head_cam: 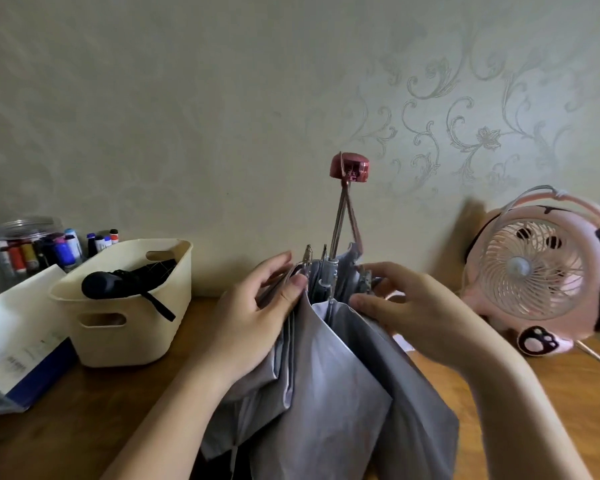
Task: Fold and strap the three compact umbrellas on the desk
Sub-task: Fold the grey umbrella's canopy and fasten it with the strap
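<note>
The wooden desk [101, 393] holds a cream basket [125, 306] on the left, with a black umbrella [118, 280] tucked inside. In the middle, the grey umbrella [326, 375] stands handle-up. The left hand [257, 313] pinches its ribs. The right hand [413, 306] gathers loose cloth for folding.

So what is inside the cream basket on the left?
In the cream basket lies a folded black umbrella, handle toward the camera, its strap over the rim. The wall hides anything beneath it.

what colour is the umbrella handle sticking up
Dark pinkish red handle, seen in the head view.
</note>
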